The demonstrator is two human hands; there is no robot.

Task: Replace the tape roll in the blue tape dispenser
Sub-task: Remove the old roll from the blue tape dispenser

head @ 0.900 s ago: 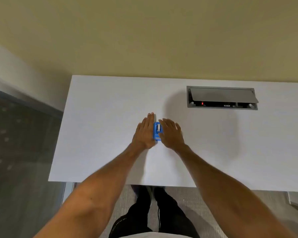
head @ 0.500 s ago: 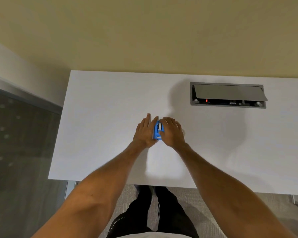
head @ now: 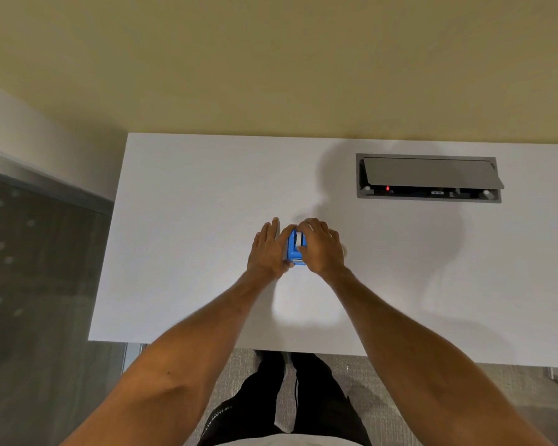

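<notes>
A small blue tape dispenser (head: 294, 249) with a pale strip of tape along its top sits on the white table (head: 187, 239). The left hand (head: 269, 250) presses its left side, fingers together; the right hand (head: 320, 246), earlier flatter, now curls over its right side, clasping it between both.

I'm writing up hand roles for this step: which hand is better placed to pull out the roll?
Likely the right hand: its fingers curl over the blue tape dispenser beside the pale roll, while the left hand braces its side.
</notes>
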